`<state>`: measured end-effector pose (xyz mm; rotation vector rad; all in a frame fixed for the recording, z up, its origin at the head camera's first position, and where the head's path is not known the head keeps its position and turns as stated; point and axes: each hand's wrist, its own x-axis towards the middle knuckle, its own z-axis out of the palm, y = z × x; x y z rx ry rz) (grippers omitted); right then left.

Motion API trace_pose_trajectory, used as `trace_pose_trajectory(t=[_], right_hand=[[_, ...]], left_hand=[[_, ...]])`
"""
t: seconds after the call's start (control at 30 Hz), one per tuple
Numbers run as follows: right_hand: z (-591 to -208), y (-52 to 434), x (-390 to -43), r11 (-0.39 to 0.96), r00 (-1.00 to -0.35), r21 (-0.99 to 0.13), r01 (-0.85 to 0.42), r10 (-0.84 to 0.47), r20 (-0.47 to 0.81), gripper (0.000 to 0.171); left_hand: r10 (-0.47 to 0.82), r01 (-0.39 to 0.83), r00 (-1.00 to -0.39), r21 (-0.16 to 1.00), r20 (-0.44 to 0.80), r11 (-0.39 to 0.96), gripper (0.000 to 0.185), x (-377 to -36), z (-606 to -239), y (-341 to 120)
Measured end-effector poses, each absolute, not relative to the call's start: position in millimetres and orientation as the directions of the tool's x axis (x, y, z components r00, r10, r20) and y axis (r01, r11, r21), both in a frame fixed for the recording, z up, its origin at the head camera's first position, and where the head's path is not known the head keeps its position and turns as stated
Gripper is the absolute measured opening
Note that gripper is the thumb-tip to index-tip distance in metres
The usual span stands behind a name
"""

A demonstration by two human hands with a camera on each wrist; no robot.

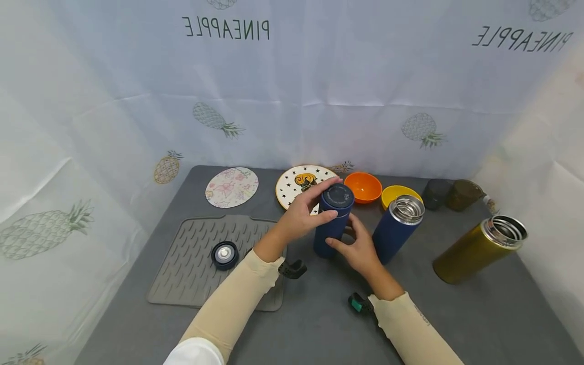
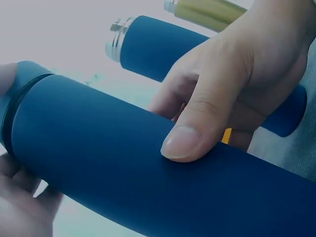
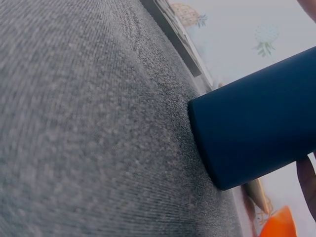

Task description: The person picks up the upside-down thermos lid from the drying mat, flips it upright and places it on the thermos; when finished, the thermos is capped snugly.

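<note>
A dark blue flask (image 1: 329, 232) stands upright on the grey table (image 1: 319, 324), with a dark blue lid (image 1: 338, 197) on top. My left hand (image 1: 329, 198) curls round that lid, thumb in front and fingers behind. My right hand (image 1: 339, 238) grips the flask's body low down; in the left wrist view its thumb (image 2: 190, 133) presses on the blue flask (image 2: 113, 168). The right wrist view shows the flask's base (image 3: 256, 123) on the grey cloth (image 3: 74, 123).
A second blue flask (image 1: 396, 228) and a gold flask (image 1: 476, 248) stand lidless to the right. On the ribbed grey mat (image 1: 191, 268) lies a loose lid (image 1: 225, 254). Two plates (image 1: 231, 187), an orange bowl (image 1: 362, 186), a yellow bowl (image 1: 396, 192) and dark lids (image 1: 436, 193) line the back.
</note>
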<state>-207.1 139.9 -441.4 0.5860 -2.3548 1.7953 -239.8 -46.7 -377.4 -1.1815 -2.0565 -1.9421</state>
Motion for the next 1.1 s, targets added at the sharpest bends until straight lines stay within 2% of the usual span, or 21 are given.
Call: trace_pose_trajectory(t=[0.17,0.3,0.5,0.7,0.93,1.1], right_hand=[[-443,142,-203,0.226,-0.924,-0.908,-0.353,-0.239,0.299,0.070],[-442,142,-204,0.226,-0.924,-0.908,-0.351,-0.239,0.298,0.069],[-440,141,-205,0.228,-0.914,-0.898,-0.377,-0.250,0.321,0.068],[-440,142,-204,0.229,-0.920,-0.905,-0.359,-0.252,0.301,0.069],[-439,142,-203,0.239,-0.932,-0.914,-0.327,-0.244,0.269,0.066],[-438,143,-204,0.231,-0.924,-0.908,-0.349,-0.245,0.293,0.066]], left_hand=[[0.309,0.590,-0.768,0.808,0.561,-0.001,0.053,-219,-362,-37],[0.200,0.635,-0.765,0.770,0.613,0.069,0.050,-212,-361,-30],[0.191,0.653,-0.755,0.744,0.627,0.142,0.049,-211,-360,-31],[0.155,0.660,-0.751,0.741,0.642,0.123,0.052,-210,-369,-28],[0.082,0.702,-0.701,0.665,0.709,0.253,0.058,-225,-391,-21],[0.115,0.719,-0.686,0.643,0.719,0.264,0.055,-218,-376,-22]])
